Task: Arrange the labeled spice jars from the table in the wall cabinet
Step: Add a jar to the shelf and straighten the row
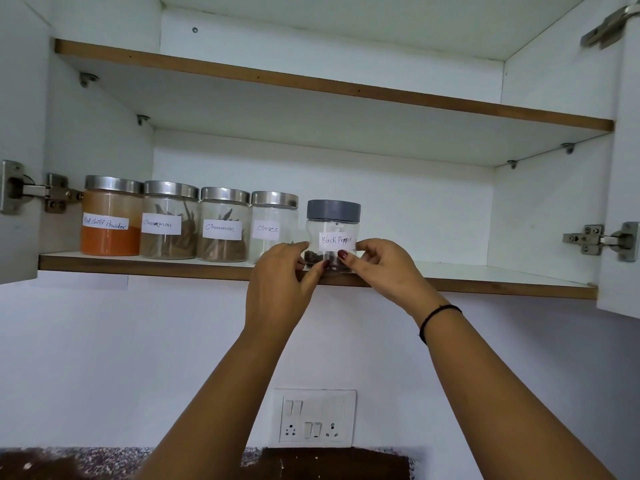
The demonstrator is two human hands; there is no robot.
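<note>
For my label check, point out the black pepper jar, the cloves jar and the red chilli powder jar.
black pepper jar (336,240), head view, on its label
cloves jar (267,229), head view, on its label
red chilli powder jar (105,222), head view, on its label

White wall (138,358) carries a switchboard (313,419) above a speckled countertop (69,462).

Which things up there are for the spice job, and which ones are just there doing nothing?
For the job: red chilli powder jar, left cinnamon jar, right cinnamon jar, cloves jar, black pepper jar pinched by the left hand and right hand, lower cabinet shelf.

Just there: switch plate, door hinge, upper shelf, wristband.
</note>
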